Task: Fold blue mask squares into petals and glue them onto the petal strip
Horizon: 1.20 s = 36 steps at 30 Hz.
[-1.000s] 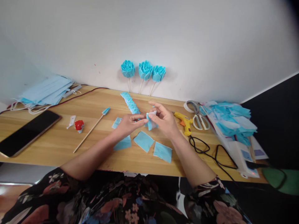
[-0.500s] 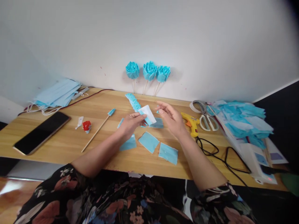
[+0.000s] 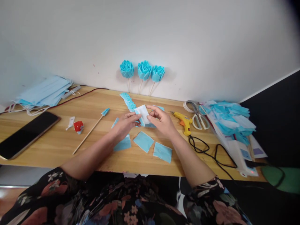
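My left hand (image 3: 127, 124) pinches the left side of a small piece of blue and white mask fabric (image 3: 142, 113), its white face turned up. The piece's right edge is gripped between the thumb and fingers of my right hand (image 3: 161, 121). Beneath and around the hands lie flat blue fabric rectangles, one (image 3: 143, 141) in front and another (image 3: 162, 152) to its right. Behind my left hand rests a row of folded blue petals (image 3: 128, 101). A wooden stick with a blue bud tip (image 3: 105, 112) lies to the left.
Three blue fabric roses (image 3: 144, 70) on sticks lean against the wall. A yellow glue gun (image 3: 184, 121), scissors (image 3: 200, 121) and heaped fabric scraps (image 3: 231, 118) are on the right. Face masks (image 3: 44, 90), a phone (image 3: 28, 134) and a red wrapper (image 3: 78, 126) are on the left.
My right hand has moved in from the right and closed on the fabric piece. The camera view has turned slightly right.
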Motion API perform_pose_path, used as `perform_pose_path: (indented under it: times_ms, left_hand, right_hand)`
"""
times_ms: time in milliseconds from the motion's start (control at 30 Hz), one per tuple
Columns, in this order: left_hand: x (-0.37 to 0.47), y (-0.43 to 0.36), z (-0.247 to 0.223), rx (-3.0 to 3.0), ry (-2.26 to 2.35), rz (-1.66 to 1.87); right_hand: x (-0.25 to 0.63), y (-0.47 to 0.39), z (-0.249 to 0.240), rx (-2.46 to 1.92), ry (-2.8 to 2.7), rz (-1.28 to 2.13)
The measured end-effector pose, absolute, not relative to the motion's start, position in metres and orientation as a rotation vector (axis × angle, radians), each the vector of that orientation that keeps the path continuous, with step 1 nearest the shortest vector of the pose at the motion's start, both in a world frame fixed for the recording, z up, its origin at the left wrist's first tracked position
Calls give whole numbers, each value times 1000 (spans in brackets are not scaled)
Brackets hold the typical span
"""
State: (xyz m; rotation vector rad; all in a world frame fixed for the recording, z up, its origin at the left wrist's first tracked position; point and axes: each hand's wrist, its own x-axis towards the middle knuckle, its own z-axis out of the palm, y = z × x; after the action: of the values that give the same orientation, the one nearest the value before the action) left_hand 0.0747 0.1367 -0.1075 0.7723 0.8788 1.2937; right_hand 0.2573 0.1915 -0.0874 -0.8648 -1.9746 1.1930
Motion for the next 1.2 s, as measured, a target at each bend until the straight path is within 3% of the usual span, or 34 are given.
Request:
perform_pose_path:
  times_ms: [200, 467, 600, 1200]
  left_hand:
    - [74, 137, -108, 714, 911, 1315]
    - [72, 139, -100, 547, 840, 1394]
    - [74, 138, -100, 531, 803, 1387]
    - [77, 136, -102, 623, 805, 1352]
  right_hand:
    - [260, 191, -85, -881, -2038, 1046]
    - [276, 195, -73, -553, -2450, 223]
    - [272, 199, -83, -464, -2546, 8]
    - [262, 197, -104, -592, -2406, 177]
